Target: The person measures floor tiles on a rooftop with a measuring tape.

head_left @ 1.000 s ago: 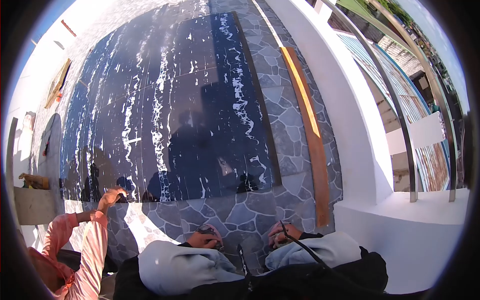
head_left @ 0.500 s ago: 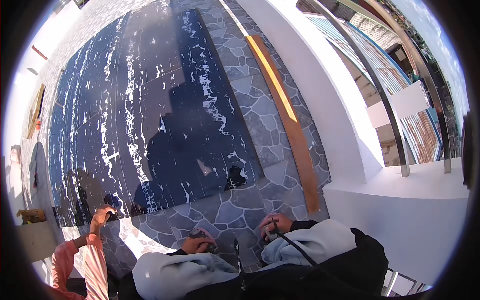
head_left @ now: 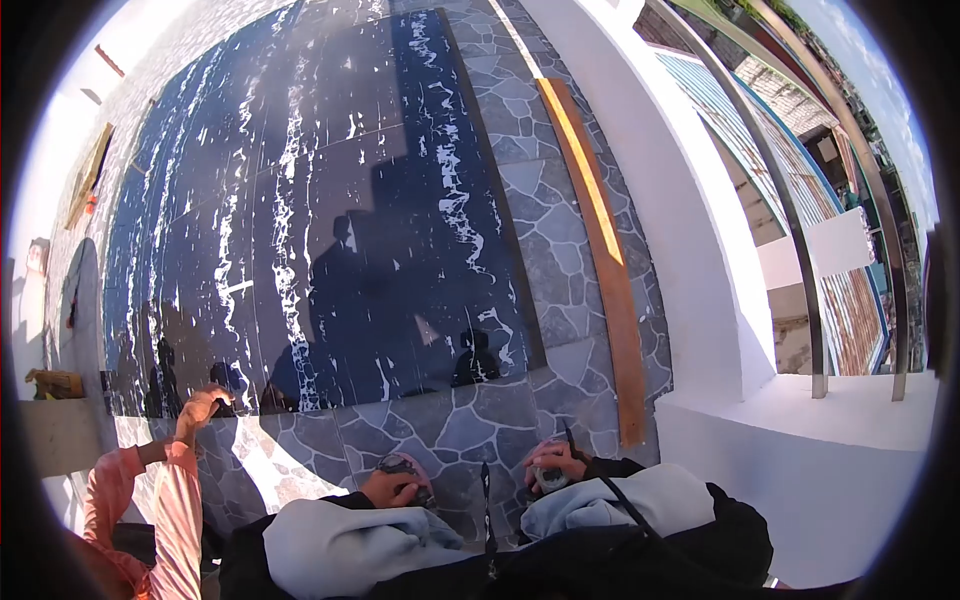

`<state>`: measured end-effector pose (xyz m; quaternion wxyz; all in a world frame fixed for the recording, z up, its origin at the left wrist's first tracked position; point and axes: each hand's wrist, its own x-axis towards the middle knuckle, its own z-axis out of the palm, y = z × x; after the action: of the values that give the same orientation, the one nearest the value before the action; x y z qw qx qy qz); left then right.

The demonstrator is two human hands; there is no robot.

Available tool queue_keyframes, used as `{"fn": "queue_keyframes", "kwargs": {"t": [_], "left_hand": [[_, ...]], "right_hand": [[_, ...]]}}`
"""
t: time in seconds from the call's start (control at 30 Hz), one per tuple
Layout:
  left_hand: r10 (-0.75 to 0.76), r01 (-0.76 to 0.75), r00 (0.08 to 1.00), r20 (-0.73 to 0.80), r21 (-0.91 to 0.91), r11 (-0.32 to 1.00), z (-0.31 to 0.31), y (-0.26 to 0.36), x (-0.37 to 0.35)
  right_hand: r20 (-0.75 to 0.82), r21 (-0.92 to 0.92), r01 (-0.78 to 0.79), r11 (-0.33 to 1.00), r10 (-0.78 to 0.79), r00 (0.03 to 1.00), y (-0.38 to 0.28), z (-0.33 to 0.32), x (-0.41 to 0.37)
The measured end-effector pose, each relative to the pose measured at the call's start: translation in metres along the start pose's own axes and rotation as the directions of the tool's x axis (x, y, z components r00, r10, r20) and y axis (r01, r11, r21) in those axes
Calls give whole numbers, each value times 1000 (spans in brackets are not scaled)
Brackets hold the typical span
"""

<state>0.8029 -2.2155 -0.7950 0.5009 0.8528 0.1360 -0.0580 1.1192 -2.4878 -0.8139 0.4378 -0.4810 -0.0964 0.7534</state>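
Observation:
My left hand is low in front of my left knee, its fingers curled against a pink and grey shape that may be a shoe. In front of my right knee, my right hand curls over a similar pink and grey shape; what either hand grips, if anything, I cannot make out. Dark cords hang from my clothing near both hands. Beyond them lies a large dark blue sheet with white streaks and flakes. At its near left edge another person's hand, below pink sleeves, touches or hovers over the sheet.
A brown wooden board lies along the right on the stone-patterned floor. Past it stand a white wall and metal railing. Further planks lie at the far left, and wooden pieces sit on a ledge.
My view has shifted, so the sheet and the board appear further right. The other person's hand stays at the sheet's near edge. My own hands keep almost the same places.

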Motion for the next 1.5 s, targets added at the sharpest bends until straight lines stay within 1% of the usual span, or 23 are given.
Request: {"fn": "queue_keyframes", "kwargs": {"t": [0.07, 0.13, 0.2, 0.3, 0.37, 0.43, 0.57, 0.6, 0.67, 0.73, 0.77, 0.8, 0.87, 0.9, 0.93, 1.0, 1.03, 1.1, 1.2, 1.23, 1.27, 1.33, 1.5], "left_hand": [[-180, 203, 966, 186, -117, 972, -2, 2, -1], [-13, 23, 995, 98, -106, 994, 7, -10, -4], [-18, 29, 994, 104, -106, 994, 9, -7, -13], [-137, 159, 975, 174, -120, 980, 6, 8, -39], [-194, 220, 959, 208, -112, 969, 5, 19, -53], [-232, 257, 947, 224, -91, 962, 3, 28, -62], [-327, 341, 915, 235, -21, 940, -7, 36, -61], [-346, 357, 908, 235, -2, 934, -9, 38, -60], [-378, 382, 895, 235, 32, 924, -15, 37, -54], [-398, 396, 888, 231, 56, 917, -17, 37, -52], [-404, 399, 887, 224, 67, 914, -18, 36, -51], [-408, 401, 886, 222, 76, 913, -18, 35, -49], [-423, 416, 879, 221, 81, 906, -16, 35, -47], [-428, 421, 876, 222, 83, 903, -15, 35, -45], [-433, 424, 873, 225, 89, 901, -16, 36, -42], [-444, 433, 864, 237, 100, 896, -17, 38, -38], [-447, 435, 862, 238, 105, 894, -17, 40, -36], [-455, 443, 858, 240, 106, 891, -17, 41, -35], [-469, 458, 850, 239, 105, 883, -16, 42, -35], [-471, 460, 849, 241, 105, 882, -16, 42, -35], [-475, 463, 846, 241, 107, 880, -16, 43, -34], [-479, 467, 844, 240, 110, 877, -18, 43, -32], [-485, 473, 839, 245, 112, 874, -17, 42, -31]], "right_hand": [[111, 164, -121, 979, 103, 988, -3, -2, 0], [122, 120, -139, 983, 124, 985, -29, 6, -6], [9, 6, -44, 999, 44, 999, -68, 20, -9], [40, -191, 343, 920, -342, 939, -172, 31, -13], [-29, -503, 437, 746, -520, 854, -267, 46, -32], [75, -737, 567, 367, -790, 608, -345, 52, -36], [127, -971, -105, -213, -839, 529, -466, 16, 2], [-11, -928, -285, -241, -747, 664, -484, 9, 3], [-66, -897, -369, -244, -750, 658, -492, -26, 15], [-341, -899, -392, 195, -874, 347, -486, -54, 35], [-314, -946, -190, 263, -891, 327, -469, -73, 47], [-309, -930, 1, 368, -783, 540, -455, -100, 56], [-256, -923, 115, 366, -811, 526, -401, -134, 70], [80, -977, 198, 82, -717, 693, -384, -175, 67], [75, -976, 198, 92, -712, 698, -376, -176, 63], [-497, -845, -494, 206, -647, 579, -363, -175, 49], [-500, -842, -497, 209, -647, 576, -359, -197, 45], [212, -862, -248, -442, -759, 616, -356, -233, 37], [44, -765, -440, -470, -721, 692, -358, -202, 16], [-111, -863, -429, -267, -728, 677, -358, -222, 31], [-115, -864, -430, -264, -727, 677, -351, -242, 40], [159, -965, -65, -253, -766, 623, -346, -249, 43], [256, -863, -142, -484, -663, 704, -351, -236, 44]]}}
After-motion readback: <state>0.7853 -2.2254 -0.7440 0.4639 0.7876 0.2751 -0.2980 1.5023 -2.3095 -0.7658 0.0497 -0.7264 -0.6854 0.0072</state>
